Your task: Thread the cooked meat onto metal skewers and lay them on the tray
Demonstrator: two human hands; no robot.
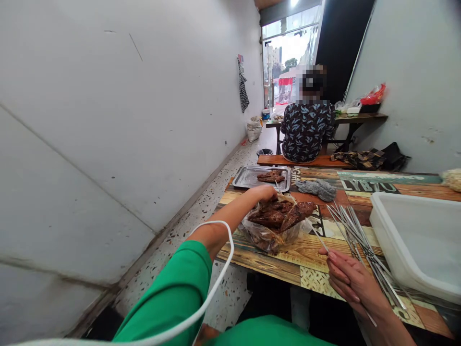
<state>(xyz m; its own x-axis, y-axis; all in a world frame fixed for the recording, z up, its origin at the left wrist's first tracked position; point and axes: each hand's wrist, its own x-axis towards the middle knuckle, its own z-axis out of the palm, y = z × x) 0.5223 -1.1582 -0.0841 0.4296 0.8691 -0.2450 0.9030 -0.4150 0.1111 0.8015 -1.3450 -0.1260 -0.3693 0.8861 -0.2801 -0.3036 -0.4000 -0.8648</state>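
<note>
My right hand is closed around a thin metal skewer that slants up and left. The skewer's visible shaft meets a dark brown, glossy piece of meat at the bag's right side. Several more pieces lie in the open clear plastic bag. My left hand bends down at the bag's far edge with its fingers curled and mostly hidden; what they grip cannot be made out. Close by that hand, a thin metal tip pokes up. Behind it, a metal tray carries meat pieces.
Loose metal skewers lie right of the bag, beside a large white plastic tub. Grey gloves rest behind the bag. A white cable loops over my left forearm. Ahead, a person sits on a bench, back turned.
</note>
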